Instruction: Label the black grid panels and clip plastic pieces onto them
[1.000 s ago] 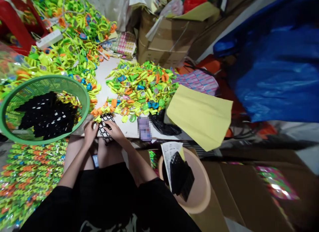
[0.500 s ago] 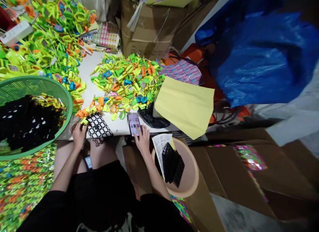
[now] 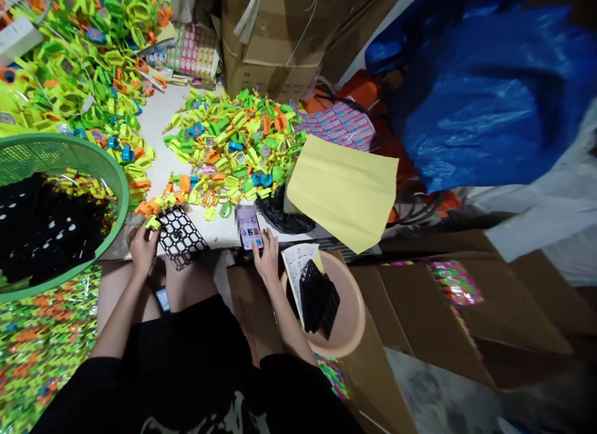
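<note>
My left hand (image 3: 143,249) rests at the table's front edge, fingers curled and closed on a small yellow-green plastic toy watch (image 3: 152,222) at its fingertips. Just right of that hand, a black lattice tray (image 3: 181,238) with honeycomb openings sticks out past the edge over my lap. A phone (image 3: 249,227) with a lit screen lies on the table, its upper part blurred. My right hand (image 3: 267,255) is at the phone's lower right corner, fingers apart, one fingertip touching the screen. Beyond both hands spreads a pile of bright toy watches (image 3: 233,148).
To the left stands a green basket (image 3: 122,201) with black pieces and small colourful parts. A peach tub (image 3: 357,297) with black trays and paper is at my right. Yellow paper (image 3: 345,191), a black bag (image 3: 284,216), a carton (image 3: 280,48) and blue plastic sheeting (image 3: 485,104) lie beyond.
The whole view has shifted slightly, with things sitting a little higher and further left. My right hand's fingers have slid lower on the phone screen. My left hand stays by the tray.
</note>
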A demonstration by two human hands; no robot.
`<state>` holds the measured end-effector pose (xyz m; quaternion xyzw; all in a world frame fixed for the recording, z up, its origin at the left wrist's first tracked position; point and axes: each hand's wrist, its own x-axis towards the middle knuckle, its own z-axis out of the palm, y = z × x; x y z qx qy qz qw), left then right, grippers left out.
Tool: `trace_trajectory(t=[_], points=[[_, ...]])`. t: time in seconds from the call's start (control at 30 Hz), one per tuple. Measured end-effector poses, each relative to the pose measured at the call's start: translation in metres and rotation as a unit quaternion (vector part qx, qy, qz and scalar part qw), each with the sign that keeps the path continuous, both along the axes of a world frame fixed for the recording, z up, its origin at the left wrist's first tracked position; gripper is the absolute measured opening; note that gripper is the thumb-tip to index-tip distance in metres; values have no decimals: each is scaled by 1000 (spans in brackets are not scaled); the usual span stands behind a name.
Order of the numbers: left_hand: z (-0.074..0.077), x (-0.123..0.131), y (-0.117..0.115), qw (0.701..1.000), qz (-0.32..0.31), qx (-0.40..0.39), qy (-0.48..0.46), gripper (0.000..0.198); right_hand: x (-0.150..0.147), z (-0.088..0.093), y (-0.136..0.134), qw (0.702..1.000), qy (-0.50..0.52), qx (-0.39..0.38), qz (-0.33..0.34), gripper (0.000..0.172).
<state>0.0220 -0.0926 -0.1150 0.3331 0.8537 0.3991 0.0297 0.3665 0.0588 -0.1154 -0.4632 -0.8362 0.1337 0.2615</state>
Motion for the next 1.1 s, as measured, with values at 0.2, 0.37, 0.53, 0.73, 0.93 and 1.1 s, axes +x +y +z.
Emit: trace_trajectory(t=[0.2, 0.37, 0.53, 0.73, 0.93, 1.1], points=[[5, 3, 0, 1000, -8, 2, 0, 34, 5, -8, 2, 1000, 27, -6, -13, 37], [2, 2, 0, 1000, -4, -1, -5, 33, 4, -10, 11, 999, 14, -28, -7, 41], [2, 3, -1, 1000, -7, 0, 1, 34, 6, -8, 18, 999, 3, -42, 6, 45], [-3, 1, -1, 1000, -2, -8, 7, 35, 8, -6, 7, 999, 17, -17, 34, 46], [-5, 1, -1, 1000, 1, -3, -6, 32, 0, -6, -3, 996, -16, 2, 85, 41], [-4, 1, 0, 1000, 7, -8, -14, 30, -3, -7, -4, 998, -15, 0, 67, 43]])
